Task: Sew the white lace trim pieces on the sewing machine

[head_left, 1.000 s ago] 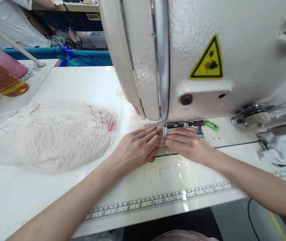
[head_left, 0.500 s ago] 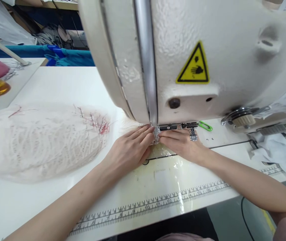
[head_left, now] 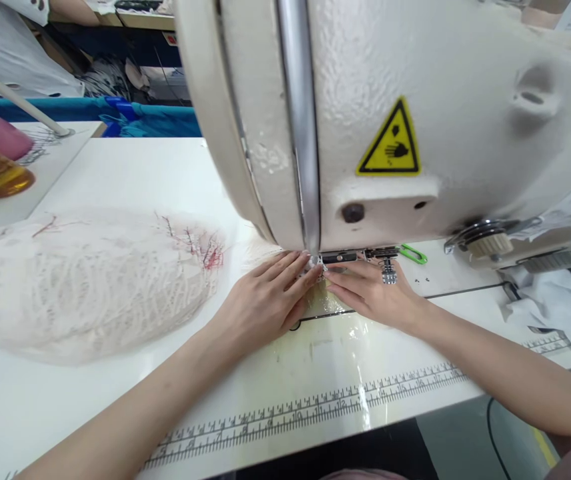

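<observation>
A narrow strip of white lace trim (head_left: 321, 268) lies under the needle area of a sewing machine (head_left: 365, 60). My left hand (head_left: 273, 290) rests flat beside it, fingers stretched out and tips on the lace by the presser foot. From the other side, my right hand (head_left: 380, 293) has its fingers close together, with their tips at the lace edge; its thumb is hidden. Sheer pale lace fabric (head_left: 100, 287) with red branch-like embroidery spreads over the table left of my left hand. The needle itself is hidden behind the machine head.
A black metal attachment (head_left: 340, 257) sits just above my right fingers, near a green clip (head_left: 412, 254). A printed ruler (head_left: 295, 417) runs along the table's front edge. White cloth (head_left: 555, 303) lies at right; an amber bottle (head_left: 0, 177) stands at left.
The view has shifted slightly, so everything sits a little further right and lower. My right fingertips have drawn slightly away from the needle area; my left hand stays on the lace.
</observation>
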The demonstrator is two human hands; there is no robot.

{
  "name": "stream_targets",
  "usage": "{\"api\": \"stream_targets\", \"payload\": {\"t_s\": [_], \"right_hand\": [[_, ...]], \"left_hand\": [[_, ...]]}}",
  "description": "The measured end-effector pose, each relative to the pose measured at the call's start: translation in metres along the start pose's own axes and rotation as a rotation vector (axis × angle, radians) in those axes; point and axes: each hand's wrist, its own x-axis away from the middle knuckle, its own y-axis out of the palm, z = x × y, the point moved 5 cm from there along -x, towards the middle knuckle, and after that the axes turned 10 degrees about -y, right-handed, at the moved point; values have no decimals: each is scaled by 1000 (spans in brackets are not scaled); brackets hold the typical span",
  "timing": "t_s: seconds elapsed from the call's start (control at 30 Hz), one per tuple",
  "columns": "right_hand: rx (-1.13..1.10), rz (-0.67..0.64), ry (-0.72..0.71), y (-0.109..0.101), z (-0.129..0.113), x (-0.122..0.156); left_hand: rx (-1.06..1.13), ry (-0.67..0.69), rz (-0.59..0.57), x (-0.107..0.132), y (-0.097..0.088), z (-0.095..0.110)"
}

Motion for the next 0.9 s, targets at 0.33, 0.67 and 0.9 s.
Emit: {"api": "stream_targets", "payload": {"t_s": [0.33,0.67,0.9], "right_hand": [[-15,-202,20,0,8,-2],[-133,-195,32,-4,11,-2],[-115,-175,50,4,11,-1]], "left_hand": [[21,9,-20,-2,2,0],[21,-41,-66,-6,2,-2],[-106,12,49,-5,-6,6]]}}
